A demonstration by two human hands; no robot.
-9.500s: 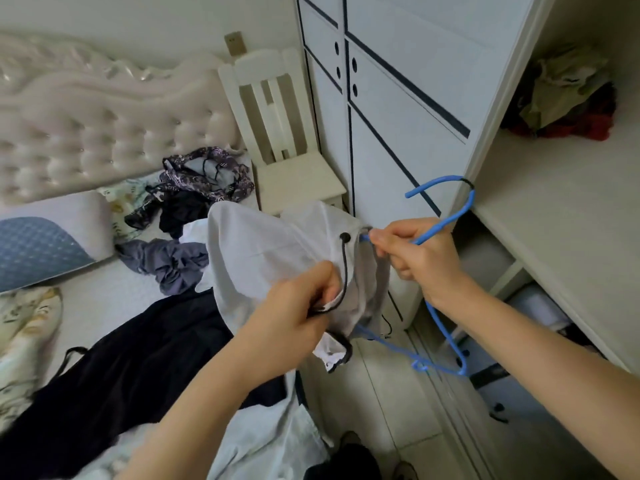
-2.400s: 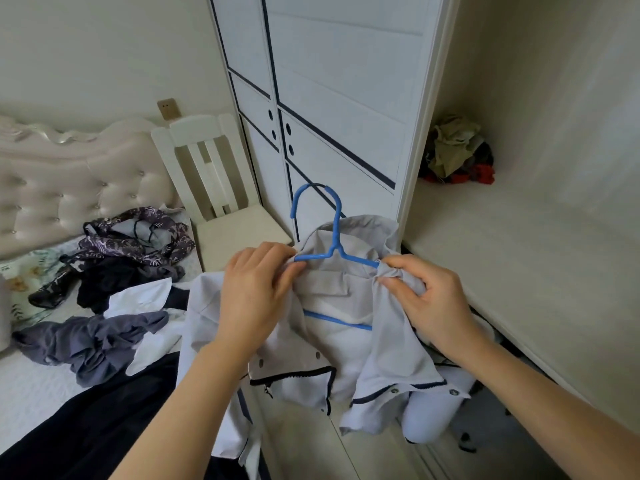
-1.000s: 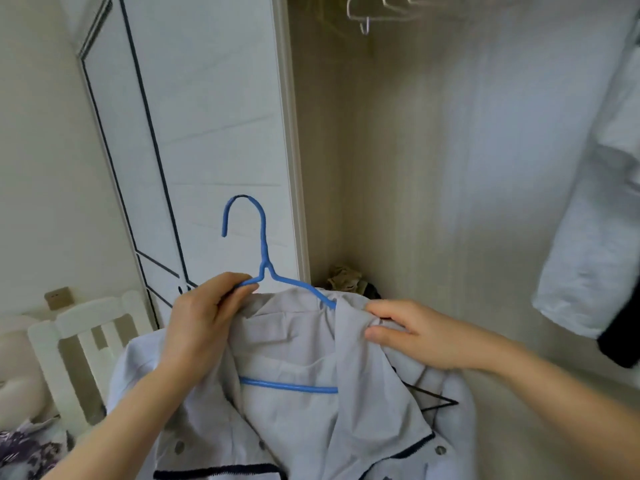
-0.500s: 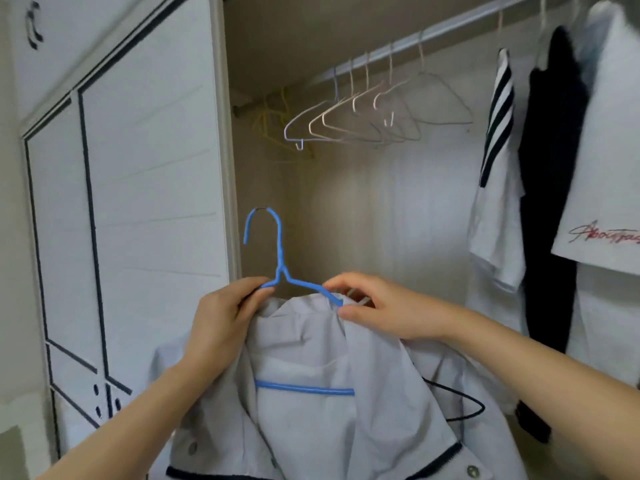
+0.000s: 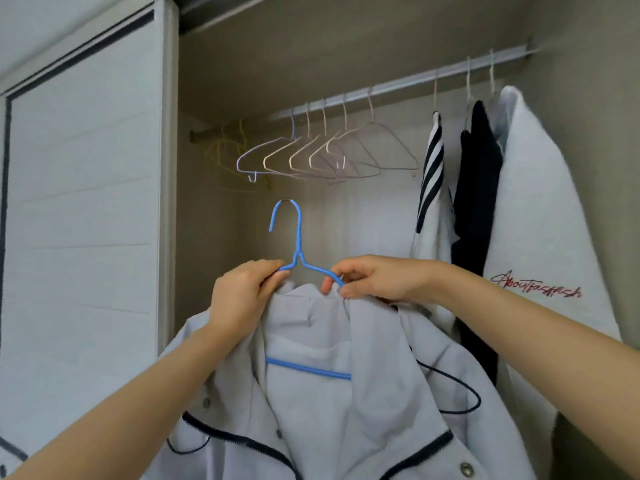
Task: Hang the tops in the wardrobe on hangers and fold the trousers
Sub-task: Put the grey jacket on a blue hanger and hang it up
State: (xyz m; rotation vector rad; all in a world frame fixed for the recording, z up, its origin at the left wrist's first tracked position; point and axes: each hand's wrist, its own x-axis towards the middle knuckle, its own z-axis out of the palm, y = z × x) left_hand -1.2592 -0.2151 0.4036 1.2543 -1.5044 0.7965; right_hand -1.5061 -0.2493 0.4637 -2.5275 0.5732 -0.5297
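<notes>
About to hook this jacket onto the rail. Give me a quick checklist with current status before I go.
1. Grey jacket seated on blue hanger: ok, collar sits over both arms.
2. Grip: ok, left hand and right hand each hold a hanger arm.
3. Hook free: ok, upright, nothing on it.
4. Hook on rail: not ok, it is below the rail.
5. Space on rail: ok, gap between empty hangers and striped top.
6. Dark cord clear of snags: cannot tell.
</notes>
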